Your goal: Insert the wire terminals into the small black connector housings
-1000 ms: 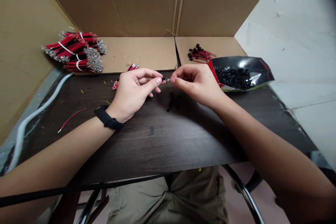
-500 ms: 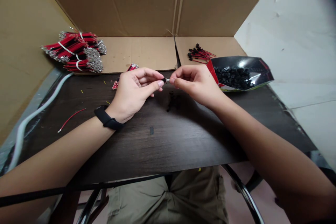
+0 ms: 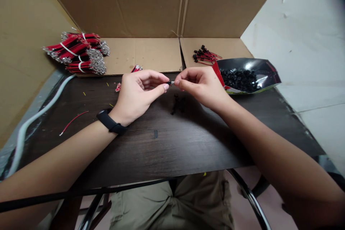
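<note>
Between thumb and fingers of my left hand [image 3: 137, 95], a small black plastic connector housing [image 3: 169, 83] is pinched. My right hand [image 3: 203, 85] faces it, its thumb and forefinger closed on a wire whose silvery metal terminal [image 3: 173, 82] points at the housing. Whether the terminal is inside the housing or just touching it, I cannot tell; the rest of the wire is hidden by the fingers. Several loose black housings [image 3: 178, 104] lie on the table below the hands. Partly behind my left hand is a small bunch of red-and-black wires [image 3: 137, 68].
Tied bundles of red and black wires [image 3: 81, 52] are stacked at the back left. Wires fitted with black connectors [image 3: 206, 55] lie on cardboard [image 3: 142, 54], near an open box [image 3: 265, 72] of black housings. One red wire [image 3: 73, 121] rests on the dark table [image 3: 129, 158].
Both hands stay almost in place. The lower fingers of my left hand, visible below the thumb before, are now tucked out of sight.
</note>
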Action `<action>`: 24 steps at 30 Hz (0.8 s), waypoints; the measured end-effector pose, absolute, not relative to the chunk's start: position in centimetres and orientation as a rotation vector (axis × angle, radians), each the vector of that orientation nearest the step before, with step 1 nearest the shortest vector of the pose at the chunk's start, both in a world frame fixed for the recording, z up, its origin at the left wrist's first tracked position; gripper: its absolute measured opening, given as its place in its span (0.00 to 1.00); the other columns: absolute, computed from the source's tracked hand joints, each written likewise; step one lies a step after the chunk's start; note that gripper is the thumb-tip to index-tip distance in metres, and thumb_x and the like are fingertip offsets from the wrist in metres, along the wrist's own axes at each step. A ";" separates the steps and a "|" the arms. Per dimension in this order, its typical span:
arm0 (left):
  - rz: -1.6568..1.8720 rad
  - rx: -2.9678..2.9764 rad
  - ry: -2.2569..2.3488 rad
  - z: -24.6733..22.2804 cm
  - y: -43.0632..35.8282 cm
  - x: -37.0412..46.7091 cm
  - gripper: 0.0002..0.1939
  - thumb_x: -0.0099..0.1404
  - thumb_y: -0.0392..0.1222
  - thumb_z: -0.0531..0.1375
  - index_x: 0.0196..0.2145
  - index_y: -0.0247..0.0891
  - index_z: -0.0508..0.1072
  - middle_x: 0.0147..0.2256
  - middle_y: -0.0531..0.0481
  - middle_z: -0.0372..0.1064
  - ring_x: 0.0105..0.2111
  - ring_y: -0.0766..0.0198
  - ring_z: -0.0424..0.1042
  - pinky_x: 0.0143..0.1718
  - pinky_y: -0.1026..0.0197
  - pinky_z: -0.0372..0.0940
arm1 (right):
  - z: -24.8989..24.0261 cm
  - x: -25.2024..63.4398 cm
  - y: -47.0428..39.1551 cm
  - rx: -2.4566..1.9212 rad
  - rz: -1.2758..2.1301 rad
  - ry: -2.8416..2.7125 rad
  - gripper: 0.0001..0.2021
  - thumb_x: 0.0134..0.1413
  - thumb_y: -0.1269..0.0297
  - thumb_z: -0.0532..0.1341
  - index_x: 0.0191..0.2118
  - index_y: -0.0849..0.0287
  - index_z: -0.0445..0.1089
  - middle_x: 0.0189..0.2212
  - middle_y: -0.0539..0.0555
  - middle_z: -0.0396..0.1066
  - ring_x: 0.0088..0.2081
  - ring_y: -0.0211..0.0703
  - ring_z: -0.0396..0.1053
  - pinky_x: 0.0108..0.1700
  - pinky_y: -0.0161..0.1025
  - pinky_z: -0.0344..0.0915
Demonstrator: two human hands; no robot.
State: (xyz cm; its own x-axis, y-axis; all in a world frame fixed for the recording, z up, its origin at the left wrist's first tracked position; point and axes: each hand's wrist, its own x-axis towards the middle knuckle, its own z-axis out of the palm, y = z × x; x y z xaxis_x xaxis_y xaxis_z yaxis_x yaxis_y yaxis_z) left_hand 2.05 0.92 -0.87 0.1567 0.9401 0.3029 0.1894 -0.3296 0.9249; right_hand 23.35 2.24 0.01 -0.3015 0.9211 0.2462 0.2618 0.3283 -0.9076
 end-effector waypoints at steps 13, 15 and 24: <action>1.293 1.682 1.060 -1.1 1.0 2.1 0.10 0.59 0.31 0.75 0.40 0.37 0.86 0.38 0.48 0.85 0.37 0.62 0.83 0.43 0.62 0.80 | 0.0 23.3 2.2 -1.010 1.020 -1.767 0.08 0.60 0.64 0.69 0.33 0.64 0.78 0.26 0.50 0.73 0.29 0.35 0.64 0.34 0.37 0.59; 1.299 1.681 1.054 -1.1 1.0 2.1 0.10 0.59 0.31 0.75 0.39 0.37 0.87 0.38 0.48 0.85 0.37 0.62 0.83 0.43 0.62 0.80 | 0.0 23.4 2.1 -1.002 1.019 -1.772 0.08 0.60 0.63 0.69 0.33 0.64 0.79 0.27 0.50 0.74 0.30 0.35 0.64 0.35 0.38 0.60; 1.304 1.720 1.055 -1.2 1.2 2.0 0.09 0.59 0.31 0.75 0.39 0.37 0.87 0.37 0.49 0.84 0.36 0.62 0.82 0.43 0.62 0.79 | 0.1 23.3 2.1 -1.030 0.996 -1.794 0.08 0.60 0.65 0.68 0.33 0.64 0.79 0.26 0.50 0.74 0.29 0.35 0.64 0.33 0.38 0.58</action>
